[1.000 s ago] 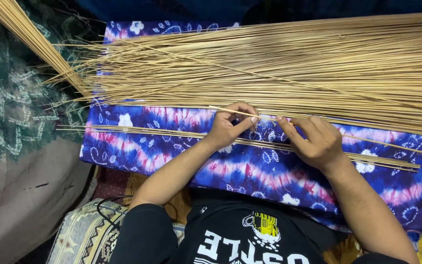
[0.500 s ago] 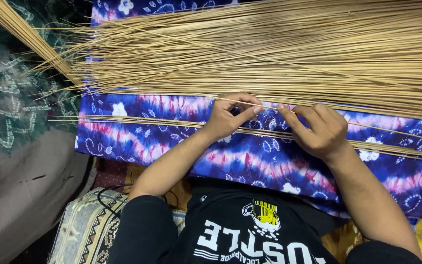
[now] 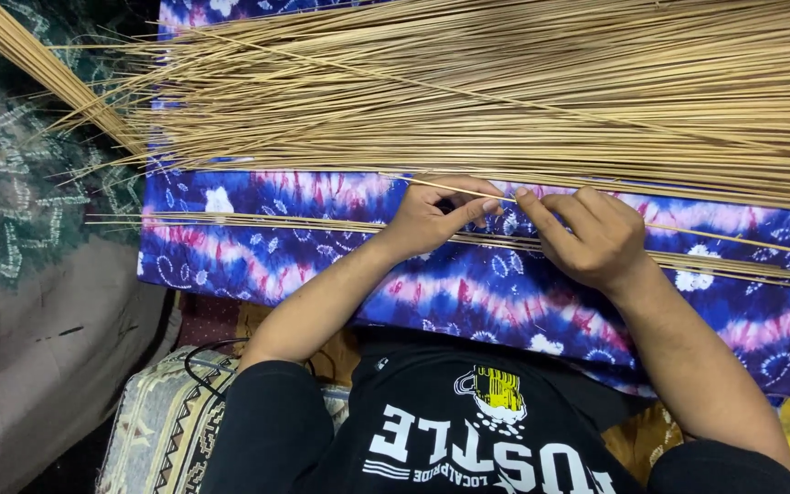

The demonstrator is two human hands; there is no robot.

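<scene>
While our left hand pinches a single thin stick between thumb and fingertips, our right hand meets it, its grip closed on the same stick just beside the left. Both hands rest over the tie-dyed blue and pink cloth. A small row of sorted sticks lies under our hands across the cloth's middle. Along the far edge sits the big pile of sticks.
</scene>
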